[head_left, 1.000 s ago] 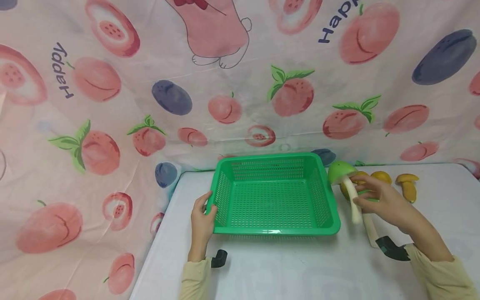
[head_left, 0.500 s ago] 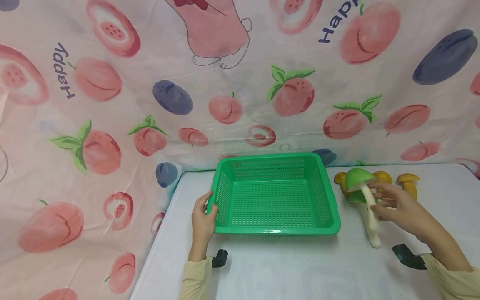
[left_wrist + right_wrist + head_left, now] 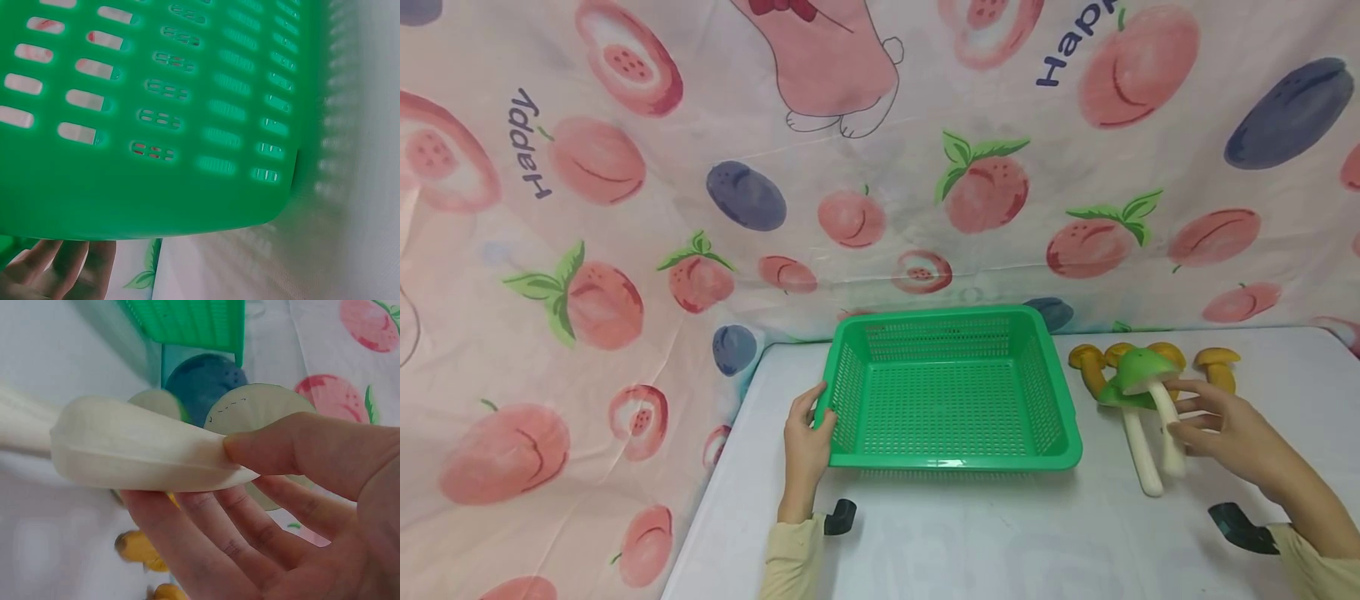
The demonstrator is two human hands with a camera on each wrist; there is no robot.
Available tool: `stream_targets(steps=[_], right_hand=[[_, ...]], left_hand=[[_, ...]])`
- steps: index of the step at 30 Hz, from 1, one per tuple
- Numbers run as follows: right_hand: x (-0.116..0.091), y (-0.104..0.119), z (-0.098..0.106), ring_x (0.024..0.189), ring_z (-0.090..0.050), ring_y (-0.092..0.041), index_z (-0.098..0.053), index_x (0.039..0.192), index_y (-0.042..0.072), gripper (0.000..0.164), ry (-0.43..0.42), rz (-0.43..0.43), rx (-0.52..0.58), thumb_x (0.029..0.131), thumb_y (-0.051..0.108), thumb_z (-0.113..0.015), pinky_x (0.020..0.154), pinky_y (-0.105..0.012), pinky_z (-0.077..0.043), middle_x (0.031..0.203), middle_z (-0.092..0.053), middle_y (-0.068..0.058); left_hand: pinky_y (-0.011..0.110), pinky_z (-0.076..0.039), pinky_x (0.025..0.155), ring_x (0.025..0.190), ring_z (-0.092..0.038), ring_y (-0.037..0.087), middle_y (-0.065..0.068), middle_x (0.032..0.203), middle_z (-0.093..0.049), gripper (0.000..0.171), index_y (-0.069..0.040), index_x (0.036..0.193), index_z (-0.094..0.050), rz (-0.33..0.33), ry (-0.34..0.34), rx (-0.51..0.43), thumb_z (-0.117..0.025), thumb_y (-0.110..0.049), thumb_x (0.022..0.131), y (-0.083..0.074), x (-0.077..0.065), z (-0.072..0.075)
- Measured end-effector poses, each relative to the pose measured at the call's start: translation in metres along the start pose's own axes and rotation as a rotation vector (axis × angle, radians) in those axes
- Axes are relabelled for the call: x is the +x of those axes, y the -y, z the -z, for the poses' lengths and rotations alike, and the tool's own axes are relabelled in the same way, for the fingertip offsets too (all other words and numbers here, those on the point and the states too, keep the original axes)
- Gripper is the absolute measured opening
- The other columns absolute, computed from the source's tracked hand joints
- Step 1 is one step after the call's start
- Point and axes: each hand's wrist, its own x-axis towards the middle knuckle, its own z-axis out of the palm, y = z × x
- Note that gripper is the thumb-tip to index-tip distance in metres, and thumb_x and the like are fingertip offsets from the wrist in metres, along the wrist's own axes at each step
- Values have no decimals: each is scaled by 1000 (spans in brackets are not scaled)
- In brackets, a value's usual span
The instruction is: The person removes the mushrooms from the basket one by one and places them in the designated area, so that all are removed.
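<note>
A green plastic basket point(image 3: 940, 408) with slotted walls stands on the white table. My left hand point(image 3: 807, 433) grips its left rim, thumb inside; in the left wrist view the fingers point(image 3: 69, 269) show beside the basket wall point(image 3: 150, 200). On the right, my right hand point(image 3: 1228, 429) pinches the white stem of a toy mushroom with a green cap point(image 3: 1144, 369). The right wrist view shows the thumb on top of this pale stem point(image 3: 137, 447) and the fingers beneath. A second green-capped mushroom point(image 3: 1141, 454) lies just left of it, its cap partly covered by the held one.
Several yellow toy mushrooms point(image 3: 1217, 367) lie at the back right, some partly hidden behind the green caps. A fruit-printed cloth point(image 3: 880, 183) hangs behind the table and along its left side. Black mounts point(image 3: 1243, 529) sit at both wrists.
My right hand has carried the held mushroom rightward and toward me, away from the basket's right rim, uncovering the second green mushroom's stem. The left hand and basket have stayed put.
</note>
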Motion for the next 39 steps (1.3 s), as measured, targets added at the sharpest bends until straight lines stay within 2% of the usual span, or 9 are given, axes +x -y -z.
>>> stream_targets(steps=[7, 15, 19, 22, 27, 34, 39], right_hand=[[-4, -11, 5, 98, -64, -45, -29, 144, -13, 65, -27, -53, -57, 95, 9, -65, 66, -38, -59, 124, -46, -45], [-6, -27, 12, 97, -65, -41, -26, 146, -12, 71, -34, -81, -61, 95, 14, -67, 67, -39, -59, 128, -43, -46], [-7, -33, 14, 91, -67, -27, -24, 146, -13, 74, -44, -96, -51, 95, 16, -67, 67, -39, -59, 129, -41, -47], [-8, -38, 16, 89, -67, -24, -24, 146, -14, 73, -52, -99, -51, 95, 16, -67, 67, -39, -59, 128, -41, -47], [-7, -42, 18, 94, -64, -44, -22, 145, -16, 72, -49, -133, -66, 95, 14, -65, 67, -40, -59, 126, -39, -49], [-4, -52, 19, 97, -59, -55, -17, 145, -20, 77, -28, -204, -92, 94, 12, -66, 68, -41, -59, 126, -36, -51], [0, -63, 18, 99, -57, -57, -15, 145, -21, 79, -22, -232, -106, 94, 12, -65, 69, -41, -59, 125, -35, -51]], left_hand=[[28, -53, 76, 107, -61, 29, 8, 142, -51, 46, -11, 140, -57, -2, 3, -13, -55, -3, 95, 1, 0, 0], [34, -53, 77, 107, -61, 32, 12, 142, -51, 46, -8, 140, -57, -18, -4, -19, -55, -2, 94, 2, 1, -1], [33, -54, 75, 108, -61, 33, 14, 142, -51, 45, -7, 139, -57, -22, -8, -18, -55, -1, 94, 1, 1, -1], [32, -55, 74, 107, -61, 32, 13, 141, -51, 46, -8, 139, -57, -21, -8, -12, -55, -1, 94, 0, 0, -1], [30, -53, 75, 105, -62, 30, 11, 141, -52, 45, -9, 139, -58, -22, -9, -5, -56, -3, 94, 0, 1, -1], [27, -53, 73, 105, -62, 30, 12, 141, -51, 45, -9, 139, -57, -20, -2, -6, -55, -2, 95, 0, 1, -1], [26, -53, 72, 104, -61, 28, 11, 141, -51, 45, -9, 139, -57, -15, -5, -7, -55, -2, 95, -1, 1, -2]])
